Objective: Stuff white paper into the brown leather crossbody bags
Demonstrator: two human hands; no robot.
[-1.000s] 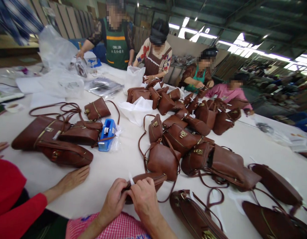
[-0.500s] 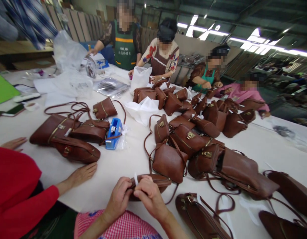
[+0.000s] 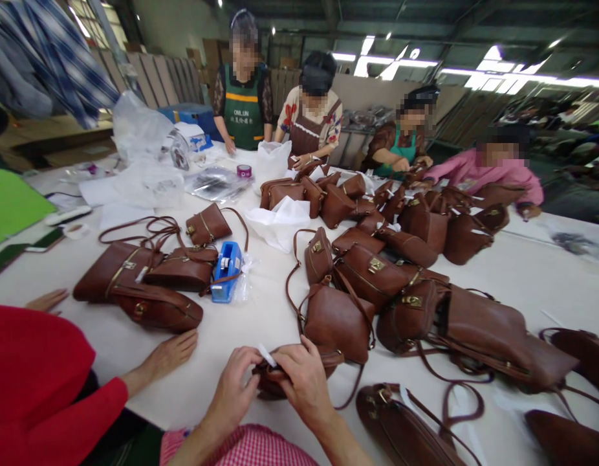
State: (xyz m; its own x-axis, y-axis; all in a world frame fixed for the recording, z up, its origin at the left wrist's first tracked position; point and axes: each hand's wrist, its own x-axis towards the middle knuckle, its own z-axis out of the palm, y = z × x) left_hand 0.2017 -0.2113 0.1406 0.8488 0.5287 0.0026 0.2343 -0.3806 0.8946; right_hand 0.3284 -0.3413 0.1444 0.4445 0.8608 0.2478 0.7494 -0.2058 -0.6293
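A small brown leather handbag [image 3: 328, 358] lies on the white table [image 3: 222, 336] at the near edge. My left hand [image 3: 234, 388] and my right hand [image 3: 304, 378] are both closed on its end. Between their fingertips sticks up a small white strip [image 3: 267, 354], pinched against the bag. A larger brown bag [image 3: 336, 320] lies just beyond, its strap looping round to my bag.
Several brown handbags [image 3: 401, 259] are heaped across the table's middle and right, three more at the left [image 3: 144, 285]. A blue tape dispenser [image 3: 226, 279] sits between. A co-worker in a red sleeve [image 3: 42, 388] rests a hand [image 3: 168, 353] at my left. Several workers stand opposite.
The view has shifted so everything sits slightly further right and up. My hands stay on the small bag, still working the white strip at its end.
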